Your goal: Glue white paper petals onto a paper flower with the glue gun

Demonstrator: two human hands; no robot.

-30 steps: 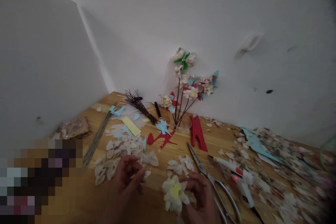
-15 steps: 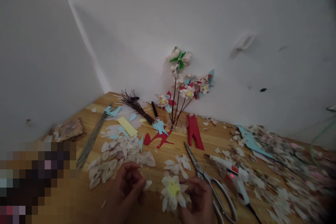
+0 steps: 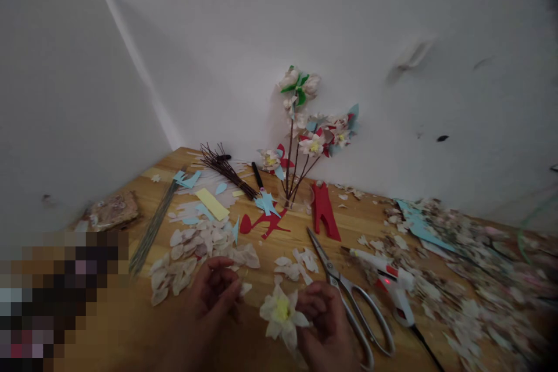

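Note:
Low in the middle of the view, my right hand [image 3: 321, 319] is closed on a white artificial flower [image 3: 282, 311] with a yellow centre, its face turned up toward me. Just left of it, my left hand [image 3: 220, 296] is closed with a small whitish petal [image 3: 246, 288] at its fingertips, apart from the flower. A heap of loose pale petals [image 3: 209, 241] lies beyond my left hand. A smaller group of petals [image 3: 296, 264] rests on the wooden table beyond the flower. Beside my right hand lie metal scissors [image 3: 331, 270], blades pointing away.
A white glue gun [image 3: 399, 285] with a lit red light lies right of the scissors. Petal scraps [image 3: 471, 302] cover the right side. At the back stand finished flower stems [image 3: 291, 157] near red felt [image 3: 323, 212], a twig bundle [image 3: 231, 171] and wires [image 3: 154, 218].
My right hand has turned the flower slightly and shifted it a little left and up. My left hand stays nearly in place with the petal. The whole view has tilted slightly.

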